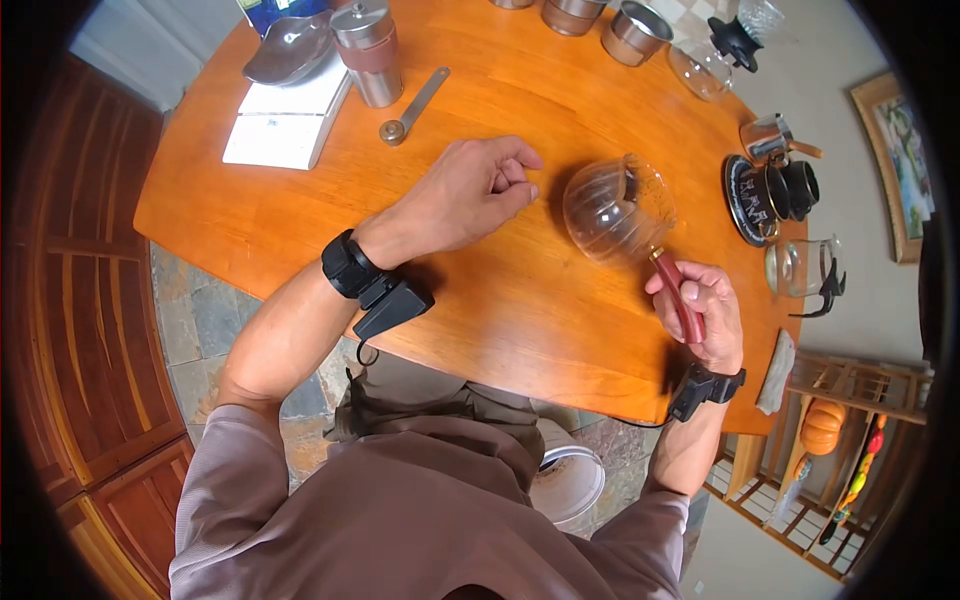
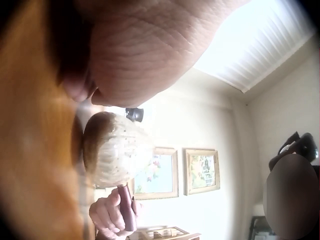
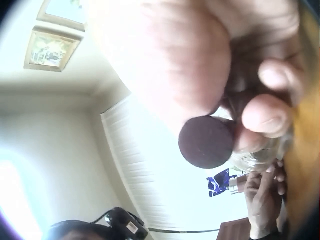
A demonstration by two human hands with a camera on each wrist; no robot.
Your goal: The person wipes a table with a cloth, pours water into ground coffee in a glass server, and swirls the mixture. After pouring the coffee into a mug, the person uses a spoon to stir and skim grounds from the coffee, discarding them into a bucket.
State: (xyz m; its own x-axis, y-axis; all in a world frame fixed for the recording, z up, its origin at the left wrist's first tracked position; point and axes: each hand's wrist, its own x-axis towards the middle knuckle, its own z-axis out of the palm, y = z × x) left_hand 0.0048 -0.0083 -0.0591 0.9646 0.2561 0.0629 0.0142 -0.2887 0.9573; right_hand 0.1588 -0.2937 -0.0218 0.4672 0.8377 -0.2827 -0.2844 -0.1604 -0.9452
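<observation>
My right hand grips the reddish wooden handle of a ribbed clear glass coffee pot. The pot is tilted on its side, its mouth facing right, and small dark specks dot the glass near the mouth. In the right wrist view the dark round end of the handle pokes out between thumb and fingers. To the left of the pot, over the table, my left hand holds nothing, fingers loosely bent. The left wrist view has the glass pot just beyond that hand, above the table surface.
On the wooden table, a steel coffee grinder, its crank and a white scale bearing a grey dish are at the back left. Glass carafes, black cups and steel canisters line the far and right edges.
</observation>
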